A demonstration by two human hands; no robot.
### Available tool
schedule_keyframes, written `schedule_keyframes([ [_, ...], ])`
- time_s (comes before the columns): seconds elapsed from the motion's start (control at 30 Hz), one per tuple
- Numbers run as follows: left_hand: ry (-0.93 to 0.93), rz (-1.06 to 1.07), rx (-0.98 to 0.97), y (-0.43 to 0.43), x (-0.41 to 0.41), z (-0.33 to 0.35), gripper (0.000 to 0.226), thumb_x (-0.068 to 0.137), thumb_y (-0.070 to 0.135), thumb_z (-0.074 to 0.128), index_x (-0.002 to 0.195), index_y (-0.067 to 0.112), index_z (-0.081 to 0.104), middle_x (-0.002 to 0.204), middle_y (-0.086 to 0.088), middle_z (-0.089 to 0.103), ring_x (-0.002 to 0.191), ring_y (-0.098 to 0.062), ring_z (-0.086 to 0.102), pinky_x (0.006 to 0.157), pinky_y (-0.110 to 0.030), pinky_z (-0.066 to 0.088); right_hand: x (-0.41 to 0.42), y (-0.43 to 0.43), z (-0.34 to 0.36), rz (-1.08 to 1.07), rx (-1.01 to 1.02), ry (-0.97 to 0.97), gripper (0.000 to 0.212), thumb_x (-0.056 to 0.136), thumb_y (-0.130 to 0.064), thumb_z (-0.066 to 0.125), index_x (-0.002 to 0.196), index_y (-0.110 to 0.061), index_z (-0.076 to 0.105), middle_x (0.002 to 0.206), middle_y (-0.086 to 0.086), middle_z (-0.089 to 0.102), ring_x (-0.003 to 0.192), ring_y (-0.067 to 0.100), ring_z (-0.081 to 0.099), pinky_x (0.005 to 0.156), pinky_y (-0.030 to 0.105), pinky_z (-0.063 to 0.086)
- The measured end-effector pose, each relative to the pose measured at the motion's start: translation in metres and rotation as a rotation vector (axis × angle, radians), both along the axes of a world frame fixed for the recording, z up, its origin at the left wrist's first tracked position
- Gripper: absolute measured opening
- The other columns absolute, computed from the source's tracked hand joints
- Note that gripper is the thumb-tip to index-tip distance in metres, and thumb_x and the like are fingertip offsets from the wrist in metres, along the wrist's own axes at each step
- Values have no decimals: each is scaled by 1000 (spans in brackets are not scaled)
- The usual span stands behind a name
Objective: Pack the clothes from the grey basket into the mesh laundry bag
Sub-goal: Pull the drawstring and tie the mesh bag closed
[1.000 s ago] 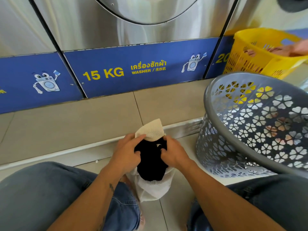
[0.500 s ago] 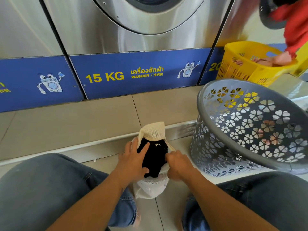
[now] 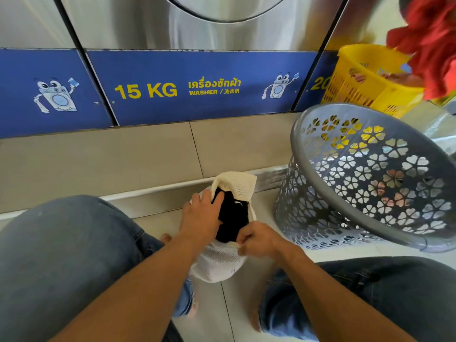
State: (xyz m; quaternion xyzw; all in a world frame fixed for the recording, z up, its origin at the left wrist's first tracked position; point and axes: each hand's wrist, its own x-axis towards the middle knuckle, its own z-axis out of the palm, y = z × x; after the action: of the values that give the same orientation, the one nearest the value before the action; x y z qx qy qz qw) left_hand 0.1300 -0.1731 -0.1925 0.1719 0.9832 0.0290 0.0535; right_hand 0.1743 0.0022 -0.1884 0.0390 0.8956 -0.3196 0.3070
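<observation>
Stuffing black garment into mesh bag, on the floor between the knees.

Left hand [image 3: 201, 215] lies flat, fingers spread, pressing the black clothing [image 3: 233, 215] down into the white mesh laundry bag [image 3: 219, 262]; likely compacting it to make room. Right hand [image 3: 257, 239] has fingers pinched together on the bag's near rim, holding the mouth open. Grey basket [image 3: 357, 174] sits tilted on the right, just beside the bag, looks empty. Yellow basket [image 3: 365, 77] far right, unrelated.
</observation>
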Motion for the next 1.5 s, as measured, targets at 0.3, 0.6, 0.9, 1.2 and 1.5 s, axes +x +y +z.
schedule_keyframes([
  [0.3,-117,104,-37,-7,2,-2,93,65,33,78,138,25,20,124,-12,36,104,-30,46,78,-42,46,-3,2,26,-172,-372,-12,27,80,-1,72,63,-23,68,64,-12,59,69,7,55,76,29,45],
  [0.6,-274,40,123,-25,0,16,46,80,31,60,124,20,48,121,-7,52,101,-29,58,78,-40,52,3,5,22,-134,297,419,14,80,-20,66,85,-32,64,110,-4,44,109,17,35,99,35,38],
  [0.9,-299,-107,33,-34,8,26,81,81,25,60,150,40,19,138,-8,41,119,-30,44,92,-42,49,1,7,15,-482,-27,131,21,82,-19,63,89,-5,77,86,9,75,82,23,68,73,34,52],
  [1.2,-209,-360,-117,-6,35,3,88,81,41,58,154,21,14,155,-8,22,138,-31,27,113,-45,28,7,-2,9,-550,-77,285,18,71,-5,55,77,-21,60,71,-2,65,67,17,60,62,34,51],
  [1.5,-675,-202,-206,-9,14,-18,73,88,50,23,156,32,3,165,3,-6,150,-28,0,120,-51,3,9,-13,3,-514,-401,289,22,71,-4,52,73,-25,52,51,-8,47,50,18,44,50,36,40],
])
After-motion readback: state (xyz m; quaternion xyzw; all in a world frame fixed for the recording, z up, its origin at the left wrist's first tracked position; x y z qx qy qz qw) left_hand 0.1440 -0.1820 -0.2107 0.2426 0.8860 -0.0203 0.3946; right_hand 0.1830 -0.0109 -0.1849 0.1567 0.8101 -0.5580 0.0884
